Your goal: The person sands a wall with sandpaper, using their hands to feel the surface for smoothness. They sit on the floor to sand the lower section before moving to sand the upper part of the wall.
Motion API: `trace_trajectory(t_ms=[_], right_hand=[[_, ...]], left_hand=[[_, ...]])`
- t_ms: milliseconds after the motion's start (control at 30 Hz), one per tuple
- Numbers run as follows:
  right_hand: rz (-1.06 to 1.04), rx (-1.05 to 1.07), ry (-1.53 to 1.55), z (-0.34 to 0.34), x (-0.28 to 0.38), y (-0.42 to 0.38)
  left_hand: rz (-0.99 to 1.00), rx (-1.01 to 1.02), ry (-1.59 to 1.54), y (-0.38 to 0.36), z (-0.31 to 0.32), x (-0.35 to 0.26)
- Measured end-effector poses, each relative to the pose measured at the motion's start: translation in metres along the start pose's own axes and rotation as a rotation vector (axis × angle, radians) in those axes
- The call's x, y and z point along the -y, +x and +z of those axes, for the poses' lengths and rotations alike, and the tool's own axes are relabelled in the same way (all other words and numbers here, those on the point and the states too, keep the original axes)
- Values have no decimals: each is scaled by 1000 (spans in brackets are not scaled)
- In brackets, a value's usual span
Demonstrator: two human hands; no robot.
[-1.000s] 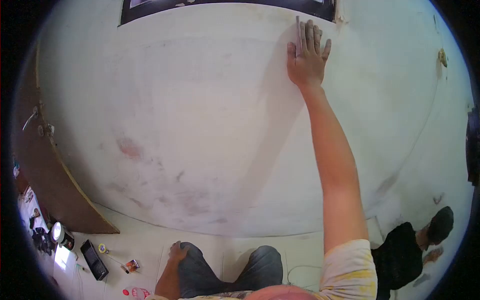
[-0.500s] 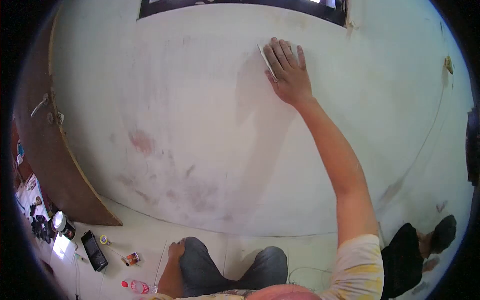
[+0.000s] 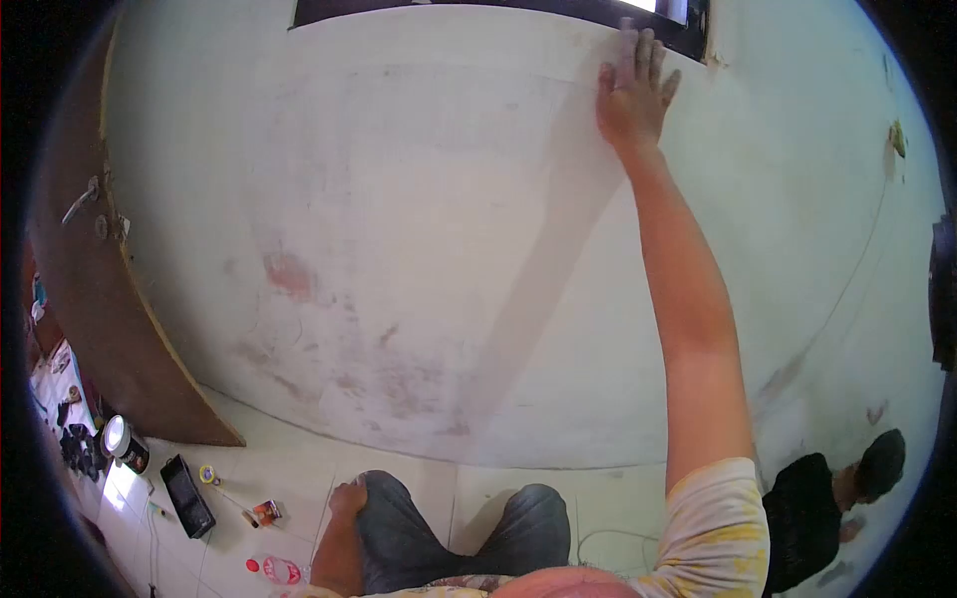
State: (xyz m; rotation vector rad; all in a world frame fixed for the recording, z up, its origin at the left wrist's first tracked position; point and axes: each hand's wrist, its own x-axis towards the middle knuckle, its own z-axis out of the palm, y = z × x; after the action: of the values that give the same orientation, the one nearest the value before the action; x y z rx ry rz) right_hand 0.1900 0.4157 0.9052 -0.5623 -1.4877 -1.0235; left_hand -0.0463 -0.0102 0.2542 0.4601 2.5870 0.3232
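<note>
My right hand (image 3: 636, 95) is raised to the white wall (image 3: 429, 199), just under the dark window frame (image 3: 678, 38). Its fingers are spread, with the tips reaching the frame's lower edge. No sheet shows around the hand; whether anything lies under the palm is hidden. My left hand (image 3: 348, 498) rests at the side of my bent knee (image 3: 384, 493), fingers loosely apart, with nothing seen in it. Reddish and grey smudges (image 3: 289, 274) mark the wall's lower left.
At left stands a brown door (image 3: 110, 299). On the tiled floor are a paint can (image 3: 125, 444), a black tray (image 3: 187, 496), a tape roll (image 3: 208, 475), a brush (image 3: 247, 516) and a plastic bottle (image 3: 277, 570). Another person (image 3: 807, 518) in black is low at right.
My right hand has moved up and right along the wall to the window frame. The thin white sheet seen under it before no longer shows. My left hand stays at the knee.
</note>
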Motion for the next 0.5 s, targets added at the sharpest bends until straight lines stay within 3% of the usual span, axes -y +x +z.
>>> trace_trajectory(t_ms=[33, 67, 167, 300, 367, 433, 500], right_hand=[[55, -25, -2, 0, 9, -7], [-138, -22, 291, -2, 21, -22], [-400, 215, 114, -29, 18, -15], [127, -93, 87, -2, 39, 13], [-280, 77, 247, -5, 60, -4], [-413, 126, 132, -18, 48, 11], [-132, 17, 64, -20, 48, 27]], left_hand=[[0, 10, 13, 2, 1, 3], [2, 20, 28, 9, 2, 7], [35, 53, -3, -1, -10, -5], [178, -106, -160, 26, 24, 8], [152, -55, -158, 24, 21, 4], [132, -34, -158, 23, 17, -2], [115, -28, -150, 24, 19, 2]])
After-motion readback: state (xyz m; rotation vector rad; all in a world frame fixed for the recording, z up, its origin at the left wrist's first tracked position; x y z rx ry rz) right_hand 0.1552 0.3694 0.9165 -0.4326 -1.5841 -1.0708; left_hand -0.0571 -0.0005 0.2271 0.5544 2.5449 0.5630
